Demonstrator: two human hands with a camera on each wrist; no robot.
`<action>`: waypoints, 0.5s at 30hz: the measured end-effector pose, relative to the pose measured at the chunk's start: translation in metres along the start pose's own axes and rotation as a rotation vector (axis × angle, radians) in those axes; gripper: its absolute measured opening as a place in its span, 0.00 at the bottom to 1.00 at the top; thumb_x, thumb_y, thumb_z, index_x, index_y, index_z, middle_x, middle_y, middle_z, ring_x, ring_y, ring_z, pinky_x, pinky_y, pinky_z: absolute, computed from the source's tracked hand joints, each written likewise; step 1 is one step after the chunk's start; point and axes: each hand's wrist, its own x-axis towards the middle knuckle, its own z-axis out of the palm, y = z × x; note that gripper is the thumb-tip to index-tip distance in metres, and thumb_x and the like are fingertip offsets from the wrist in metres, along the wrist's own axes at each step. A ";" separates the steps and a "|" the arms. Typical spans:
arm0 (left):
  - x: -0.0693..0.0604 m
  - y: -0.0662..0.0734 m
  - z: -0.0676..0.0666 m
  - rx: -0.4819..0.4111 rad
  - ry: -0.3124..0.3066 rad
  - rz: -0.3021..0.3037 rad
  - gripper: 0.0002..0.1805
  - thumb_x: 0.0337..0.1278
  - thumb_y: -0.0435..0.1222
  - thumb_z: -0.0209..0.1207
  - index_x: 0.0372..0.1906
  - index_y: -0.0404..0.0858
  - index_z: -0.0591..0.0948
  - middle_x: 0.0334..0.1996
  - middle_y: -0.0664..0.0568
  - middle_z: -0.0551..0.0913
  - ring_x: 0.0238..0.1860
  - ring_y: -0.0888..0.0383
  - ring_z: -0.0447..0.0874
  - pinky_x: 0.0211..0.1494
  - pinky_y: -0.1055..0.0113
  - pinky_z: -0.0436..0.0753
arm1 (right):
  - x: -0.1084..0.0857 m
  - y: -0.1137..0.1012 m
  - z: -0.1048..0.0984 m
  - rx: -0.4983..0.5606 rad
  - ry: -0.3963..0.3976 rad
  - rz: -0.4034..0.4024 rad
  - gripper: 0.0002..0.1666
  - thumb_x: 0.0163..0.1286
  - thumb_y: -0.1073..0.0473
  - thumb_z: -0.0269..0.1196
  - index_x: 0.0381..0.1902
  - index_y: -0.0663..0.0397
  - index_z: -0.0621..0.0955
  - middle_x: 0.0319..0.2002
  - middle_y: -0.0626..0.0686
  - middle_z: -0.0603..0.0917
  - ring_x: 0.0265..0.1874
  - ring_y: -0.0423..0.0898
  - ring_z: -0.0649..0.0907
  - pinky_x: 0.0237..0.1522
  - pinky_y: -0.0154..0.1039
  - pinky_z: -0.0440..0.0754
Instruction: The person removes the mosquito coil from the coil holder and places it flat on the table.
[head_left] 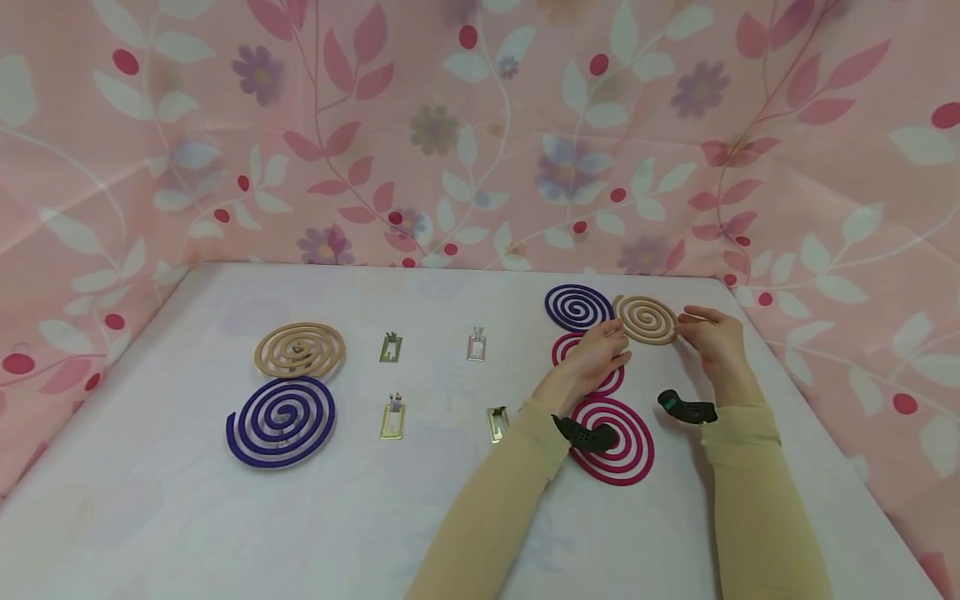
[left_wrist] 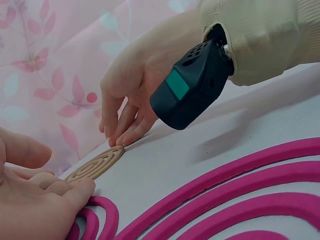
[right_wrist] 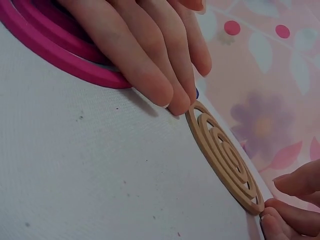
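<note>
A tan mosquito coil (head_left: pixel 645 317) lies flat near the far right of the table, between the two hands. My left hand (head_left: pixel 588 360) reaches its left edge with extended fingertips, seen touching the rim in the right wrist view. At the opposite edge, the fingertips of my right hand (head_left: pixel 716 343) touch the coil in the left wrist view. A dark blue coil (head_left: pixel 576 309) sits just left of the tan one. Beneath the left hand, a magenta coil (head_left: pixel 619 379) is partly hidden. Another magenta coil (head_left: pixel 647 442) lies nearer, partly covered by the left wrist camera.
To the left are another tan coil (head_left: pixel 300 350) and a dark blue coil (head_left: pixel 282 422), with metal bits showing through their gaps. Several small metal coil stands, including one at the back (head_left: pixel 390 347) and one near the left forearm (head_left: pixel 497 423), lie mid-table. Floral cloth (head_left: pixel 480 167) surrounds the table.
</note>
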 end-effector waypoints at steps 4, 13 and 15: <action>0.001 0.000 0.000 -0.007 0.006 0.000 0.30 0.75 0.26 0.42 0.77 0.31 0.54 0.78 0.39 0.54 0.78 0.48 0.52 0.77 0.52 0.63 | 0.000 -0.001 0.000 -0.036 0.004 0.012 0.36 0.69 0.69 0.60 0.73 0.64 0.65 0.52 0.52 0.75 0.44 0.36 0.76 0.50 0.25 0.81; -0.004 0.005 -0.001 0.000 0.004 -0.004 0.29 0.76 0.26 0.42 0.77 0.32 0.56 0.78 0.41 0.54 0.79 0.48 0.52 0.78 0.54 0.62 | -0.002 -0.003 0.001 -0.022 -0.010 0.016 0.37 0.71 0.67 0.60 0.75 0.62 0.63 0.60 0.56 0.72 0.46 0.36 0.75 0.70 0.42 0.70; -0.004 0.005 -0.001 0.005 0.003 -0.005 0.29 0.76 0.26 0.42 0.77 0.32 0.56 0.78 0.42 0.54 0.79 0.48 0.52 0.78 0.54 0.62 | -0.002 -0.003 0.001 -0.018 -0.005 0.020 0.37 0.71 0.67 0.60 0.75 0.62 0.63 0.60 0.56 0.72 0.46 0.36 0.75 0.70 0.43 0.69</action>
